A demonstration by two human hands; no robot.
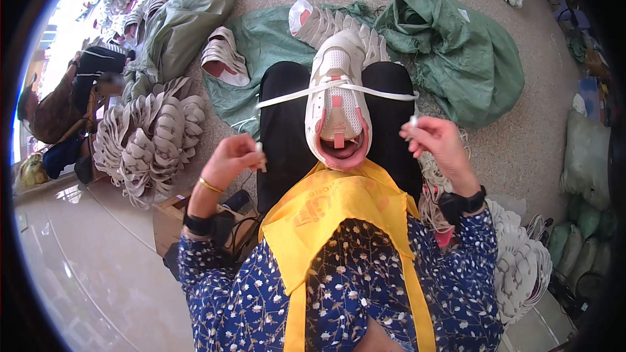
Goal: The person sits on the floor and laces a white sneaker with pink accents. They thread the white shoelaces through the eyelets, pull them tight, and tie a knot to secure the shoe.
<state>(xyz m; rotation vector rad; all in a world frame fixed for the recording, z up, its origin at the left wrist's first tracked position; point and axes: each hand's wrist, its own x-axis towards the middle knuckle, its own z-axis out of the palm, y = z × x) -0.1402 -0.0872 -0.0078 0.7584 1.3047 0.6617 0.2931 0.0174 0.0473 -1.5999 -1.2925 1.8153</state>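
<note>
A white and pink shoe upper (337,107) rests between my knees, its toe pointing away from me and its pink-lined opening toward me. A flat white shoelace (287,97) runs crosswise through the front of its lacing area and stretches out to both sides. At the left, my left hand (233,158) is closed in a pinch on one white end of the shoelace. My right hand (435,141) pinches the other white end between thumb and fingers. Both hands are apart from the shoe upper, one on each side of it.
A yellow apron (332,202) covers my lap. Stacked white shoe uppers (150,137) lie at the left. Green sacks (466,58) spread across the speckled floor ahead. Loose white laces (433,186) hang beside my right knee. Another person (62,107) is at the far left.
</note>
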